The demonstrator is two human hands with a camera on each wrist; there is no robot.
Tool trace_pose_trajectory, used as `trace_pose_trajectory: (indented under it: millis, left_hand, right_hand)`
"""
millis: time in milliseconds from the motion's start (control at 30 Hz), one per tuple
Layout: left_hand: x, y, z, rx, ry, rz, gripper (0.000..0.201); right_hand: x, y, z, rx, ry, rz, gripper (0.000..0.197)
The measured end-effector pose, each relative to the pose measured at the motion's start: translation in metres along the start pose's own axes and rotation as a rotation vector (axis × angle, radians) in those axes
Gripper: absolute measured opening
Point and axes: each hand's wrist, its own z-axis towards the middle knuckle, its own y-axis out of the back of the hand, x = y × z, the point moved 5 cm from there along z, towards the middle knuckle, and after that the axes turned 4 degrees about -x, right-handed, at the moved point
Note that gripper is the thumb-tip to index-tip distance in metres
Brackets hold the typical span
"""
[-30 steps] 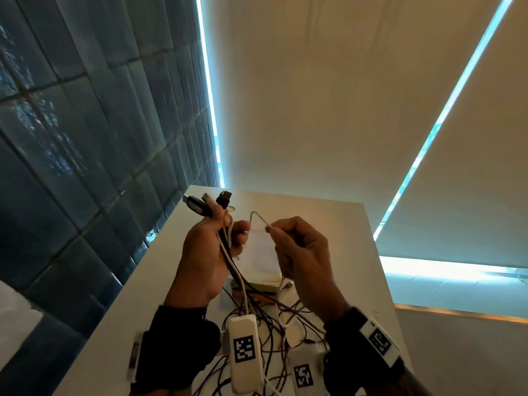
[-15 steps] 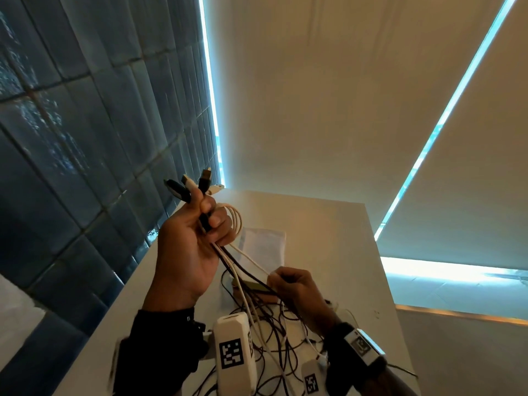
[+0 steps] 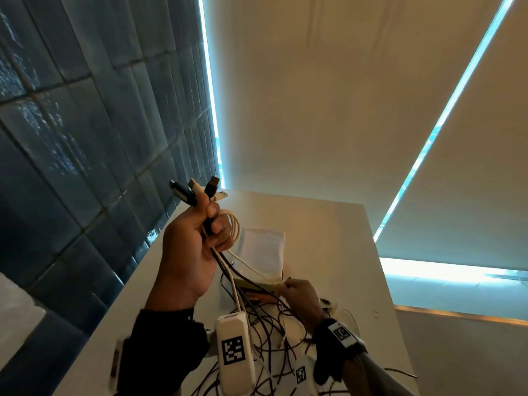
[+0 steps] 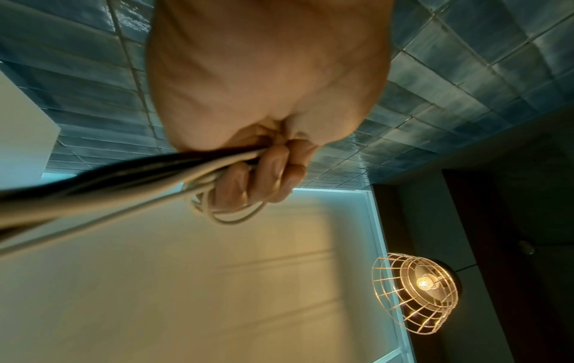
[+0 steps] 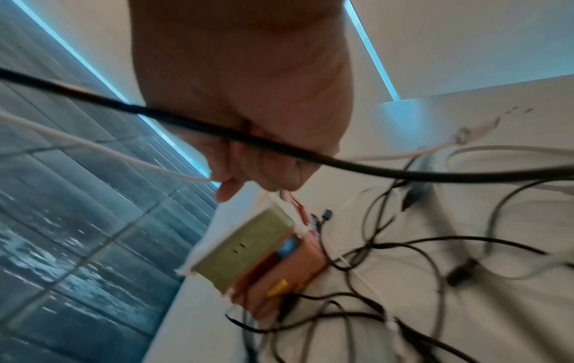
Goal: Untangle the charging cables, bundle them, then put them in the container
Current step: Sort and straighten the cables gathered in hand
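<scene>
Head view shows the left hand raised above the table, fingers curled tight round a gathered set of charging cables, black and white together, with a small white coil looped over the fingers and the plug ends fanning up and away past the thumb towards the tiled wall. From that fist the strands run down and toward the person in a long slanting line into a loose tangle spread on the table. The right hand sits low by the tangle, fingertips pinching a white strand just beside a small green-and-orange box — the right wrist view is blurred, so how firmly it grips I cannot say, and a black cable crosses in front of the palm without clearly being held. A pale cloth pouch lies behind the box, perhaps the container, though that is a guess. The step in hand looks like drawing one cable free of the knot and adding it to the bundle. To do it well, I would keep the upper fist steady as an anchor, let the pinched strand slide through the fingers toward its free end rather than yank it, and lift it clear of the crossing black cable first — pulling hard risks tightening the knot or dragging the box across the table.
</scene>
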Motion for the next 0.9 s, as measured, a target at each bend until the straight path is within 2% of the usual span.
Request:
trace_pose_trajectory:
  millis: [67,133,300,400,467,633,767,900]
  left_hand:
    - [0.001,0.001,0.002,-0.030,0.005,0.033,0.046]
    - [0.002,0.004,0.004,-0.048,0.001,0.064,0.040]
    - [0.013,0.006,0.005,-0.147,0.014,0.171,0.038]
    - [0.016,0.002,0.002,-0.166,0.041,0.249,0.036]
    - [0.016,-0.002,0.002,-0.145,0.051,0.237,0.036]
    - [0.006,-0.007,0.004,0.000,0.110,-0.176,0.043]
    - [0.000,-0.006,0.005,0.027,0.052,-0.170,0.044]
    - [-0.006,0.002,0.008,-0.001,-0.001,-0.169,0.045]
  right_hand:
    - [0.018,0.010,0.001,-0.098,-0.021,0.133,0.021]
    - [0.052,0.021,-0.004,-0.114,0.039,0.314,0.019]
    - [0.148,0.036,-0.044,0.027,0.400,0.589,0.015]
    - [0.179,0.036,-0.075,0.110,0.605,0.560,0.010]
    - [0.184,0.031,-0.087,0.180,0.678,0.523,0.011]
    - [0.159,0.016,-0.083,0.321,0.563,0.498,0.012]
    - [0.128,0.015,-0.070,0.338,0.429,0.474,0.017]
    - [0.087,0.019,-0.059,0.311,0.318,0.354,0.021]
